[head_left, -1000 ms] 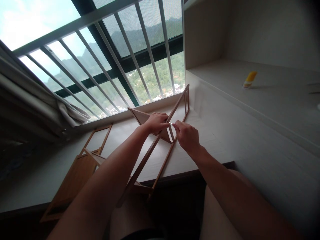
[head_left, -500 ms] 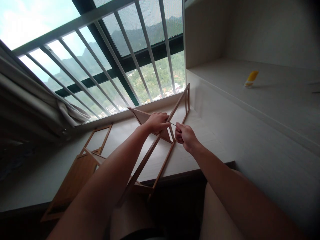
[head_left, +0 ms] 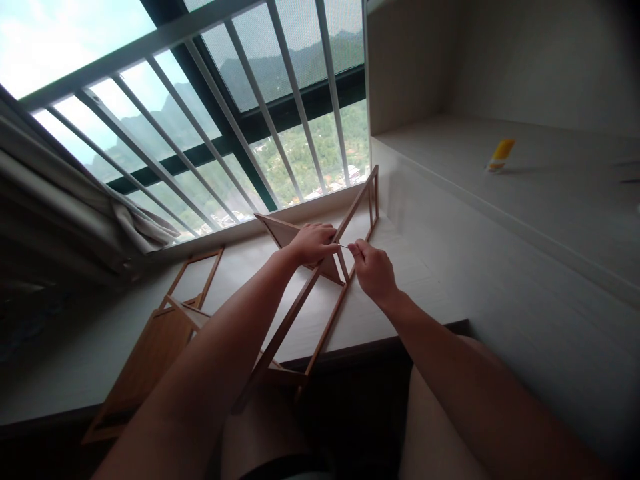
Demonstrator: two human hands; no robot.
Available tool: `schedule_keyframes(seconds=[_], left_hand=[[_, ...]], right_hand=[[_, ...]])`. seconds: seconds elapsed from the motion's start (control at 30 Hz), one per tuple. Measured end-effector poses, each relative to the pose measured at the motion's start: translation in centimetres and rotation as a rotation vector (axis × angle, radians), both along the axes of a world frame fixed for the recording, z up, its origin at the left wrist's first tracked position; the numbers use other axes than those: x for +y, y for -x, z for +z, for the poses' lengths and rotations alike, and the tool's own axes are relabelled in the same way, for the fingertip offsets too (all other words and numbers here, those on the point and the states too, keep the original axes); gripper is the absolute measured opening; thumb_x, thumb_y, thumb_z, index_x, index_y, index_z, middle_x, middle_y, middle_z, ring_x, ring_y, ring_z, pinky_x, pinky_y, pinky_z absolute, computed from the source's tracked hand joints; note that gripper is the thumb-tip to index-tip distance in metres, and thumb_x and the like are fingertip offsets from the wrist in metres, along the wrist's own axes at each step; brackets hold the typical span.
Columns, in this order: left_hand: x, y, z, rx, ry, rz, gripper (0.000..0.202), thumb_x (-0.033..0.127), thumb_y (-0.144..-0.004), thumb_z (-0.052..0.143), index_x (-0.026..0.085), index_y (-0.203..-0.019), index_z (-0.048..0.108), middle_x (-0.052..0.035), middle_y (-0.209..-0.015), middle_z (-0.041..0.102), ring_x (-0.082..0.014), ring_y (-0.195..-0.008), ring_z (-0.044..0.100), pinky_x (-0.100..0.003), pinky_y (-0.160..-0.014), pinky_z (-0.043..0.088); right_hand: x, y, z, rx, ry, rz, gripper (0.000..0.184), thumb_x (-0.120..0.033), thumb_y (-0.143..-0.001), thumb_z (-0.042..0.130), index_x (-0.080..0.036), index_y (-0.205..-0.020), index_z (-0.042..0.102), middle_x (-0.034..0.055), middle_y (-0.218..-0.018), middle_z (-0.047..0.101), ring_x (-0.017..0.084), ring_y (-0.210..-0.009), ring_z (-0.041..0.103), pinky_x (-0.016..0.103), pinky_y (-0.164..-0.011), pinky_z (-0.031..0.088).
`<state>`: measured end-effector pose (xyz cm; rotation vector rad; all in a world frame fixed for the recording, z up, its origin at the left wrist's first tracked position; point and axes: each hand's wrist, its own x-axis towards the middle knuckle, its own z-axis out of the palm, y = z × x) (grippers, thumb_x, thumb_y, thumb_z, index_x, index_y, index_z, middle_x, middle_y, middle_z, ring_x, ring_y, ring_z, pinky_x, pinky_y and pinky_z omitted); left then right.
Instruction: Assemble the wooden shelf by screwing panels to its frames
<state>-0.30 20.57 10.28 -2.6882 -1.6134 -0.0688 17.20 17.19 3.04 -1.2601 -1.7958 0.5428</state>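
Note:
My left hand (head_left: pixel 313 244) is closed over the upper rail of a brown wooden frame (head_left: pixel 290 316), which stands tilted on the pale ledge with slatted or flat panels joined between its rails. Just right of it, my right hand (head_left: pixel 373 270) is closed in a fist, with the thumb and index finger pinching a thin metal rod (head_left: pixel 343 246). The rod's tip reaches the rail beside my left fingers. Its other end is hidden in my fist, so I cannot tell whether it has a handle.
Another wooden frame with a brown panel (head_left: pixel 145 353) leans at the left. A barred window (head_left: pixel 280 100) rises behind the ledge (head_left: pixel 400 300), with a grey curtain (head_left: pixel 65 180) at its left. On the right shelf (head_left: pixel 430 137) stands a small bottle with a yellow top (head_left: pixel 501 153).
My right hand has turned at the wrist, its knuckles now rolled upward, and the rod's angle has changed slightly. My left hand and the frame hold their place.

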Motion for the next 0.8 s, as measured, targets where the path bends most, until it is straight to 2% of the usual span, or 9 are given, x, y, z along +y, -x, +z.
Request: schedule_keyframes(seconds=[0.2, 0.57, 0.67, 0.8], left_hand=[[-0.10, -0.04, 0.14, -0.008, 0.010, 0.009, 0.029, 0.045, -0.083, 0.046, 0.019, -0.077, 0.058, -0.0057, -0.087, 0.062, -0.0245, -0.086, 0.057, -0.034, -0.072, 0.036], [-0.19, -0.19, 0.20, -0.008, 0.011, 0.020, 0.029, 0.045, -0.082, 0.047, 0.019, -0.077, 0.059, -0.0060, -0.087, 0.062, -0.0251, -0.087, 0.057, -0.034, -0.072, 0.036], [-0.16, -0.15, 0.16, -0.004, 0.003, 0.018, 0.029, 0.045, -0.082, 0.047, 0.019, -0.076, 0.058, -0.0062, -0.086, 0.062, -0.0250, -0.087, 0.057, -0.034, -0.072, 0.036], [-0.09, -0.03, 0.05, -0.005, -0.002, 0.006, 0.028, 0.045, -0.082, 0.047, 0.019, -0.076, 0.057, -0.0054, -0.086, 0.062, -0.0243, -0.086, 0.057, -0.034, -0.072, 0.036]], right_hand=[[0.00, -0.09, 0.33, -0.131, -0.058, -0.039, 0.034, -0.039, -0.099, 0.036, -0.021, -0.080, 0.057, 0.0039, -0.072, 0.062, 0.016, -0.062, 0.047, 0.029, -0.057, 0.018], [-0.15, -0.06, 0.64, -0.160, -0.147, -0.028, 0.032, -0.039, -0.099, 0.038, -0.020, -0.082, 0.057, 0.0034, -0.075, 0.062, 0.014, -0.062, 0.047, 0.029, -0.057, 0.016], [0.03, 0.14, 0.44, 0.003, -0.071, 0.014, 0.034, -0.040, -0.098, 0.038, -0.020, -0.074, 0.052, 0.0012, -0.065, 0.055, 0.013, -0.059, 0.043, 0.028, -0.056, 0.020], [0.35, 0.67, 0.11, 0.454, 0.178, 0.175, 0.042, -0.047, -0.094, 0.041, -0.021, -0.061, 0.040, -0.0031, -0.052, 0.040, 0.011, -0.050, 0.036, 0.026, -0.051, 0.025]])
